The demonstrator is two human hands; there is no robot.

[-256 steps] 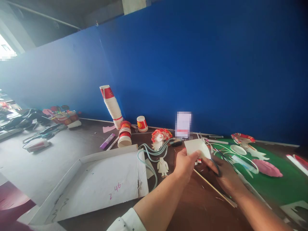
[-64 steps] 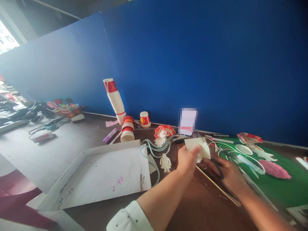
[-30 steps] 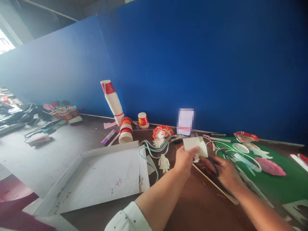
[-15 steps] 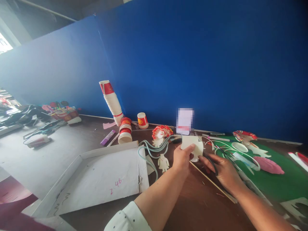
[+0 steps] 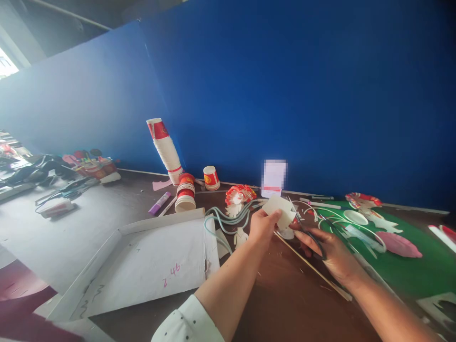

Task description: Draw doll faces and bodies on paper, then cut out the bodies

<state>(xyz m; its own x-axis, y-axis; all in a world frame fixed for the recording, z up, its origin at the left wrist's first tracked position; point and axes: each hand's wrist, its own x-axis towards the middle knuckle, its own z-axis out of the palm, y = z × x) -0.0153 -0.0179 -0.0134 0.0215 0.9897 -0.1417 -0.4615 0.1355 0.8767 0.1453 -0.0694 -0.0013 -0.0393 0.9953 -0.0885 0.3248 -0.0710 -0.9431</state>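
My left hand (image 5: 261, 228) pinches a piece of cream-white paper (image 5: 280, 209) between thumb and fingers. In my right hand (image 5: 333, 256) is a pair of dark-handled scissors (image 5: 317, 243), its blades pointing up and slightly apart beside the paper's right edge. Whether the blades touch the paper, I cannot tell. Below the hands a thin wooden stick (image 5: 313, 267) lies slantwise on the dark table. A white paper cut-out figure (image 5: 241, 236) is partly covered by my left wrist. Behind it stands a red-and-white frilled paper piece (image 5: 241, 195).
An open white cardboard box lid (image 5: 142, 266) lies at left, with grey cables (image 5: 228, 219) across its corner. Stacked paper cups (image 5: 166, 152) lean by the blue partition (image 5: 285, 95). A green mat (image 5: 420, 275) at right holds a pink oval piece (image 5: 399, 244) and white strips.
My left hand has shifted a little to the left and turned the paper, tilting it. The scissors have come up, and their blades now show along the paper's right side.
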